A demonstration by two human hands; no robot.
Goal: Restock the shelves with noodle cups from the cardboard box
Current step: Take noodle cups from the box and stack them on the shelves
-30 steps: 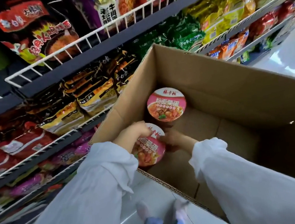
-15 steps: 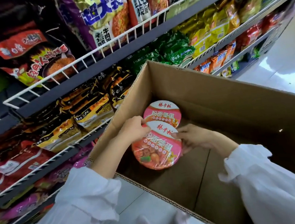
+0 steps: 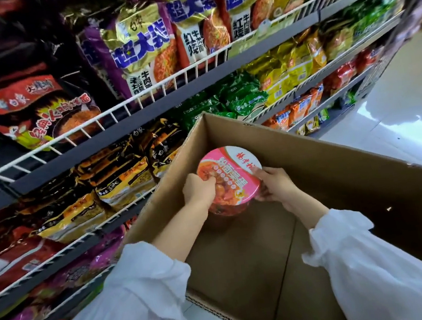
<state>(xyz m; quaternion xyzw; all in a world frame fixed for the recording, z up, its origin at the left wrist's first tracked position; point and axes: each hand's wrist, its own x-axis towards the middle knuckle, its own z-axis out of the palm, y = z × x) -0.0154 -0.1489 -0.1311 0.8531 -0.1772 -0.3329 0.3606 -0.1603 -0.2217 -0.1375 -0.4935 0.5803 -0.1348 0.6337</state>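
Both hands clasped the noodle cup (image 3: pixel 229 180) above the cardboard box (image 3: pixel 338 168), left hand (image 3: pixel 200 193) curled over its near rim, right hand (image 3: pixel 274 185) cupping its side. That slick film looked slippery; a loose grip could have dropped it back inside the box.

Both hands inside the open cardboard box (image 3: pixel 324 162), holding one noodle cup (image 3: pixel 230 176) between them. Cup has a pink-and-white lid, tilted toward the camera. Left hand (image 3: pixel 200 191) grips the cup's left side, thumb on the lid; right hand (image 3: pixel 274 185) holds the right side, fingers curled under the rim. White sleeves (image 3: pixel 141 296) on both arms. Box floor bare brown below the cup. Left of the box, wire-fronted shelves (image 3: pixel 144 101) packed with noodle packets (image 3: pixel 137 44): gold, black, green, yellow, red, purple.
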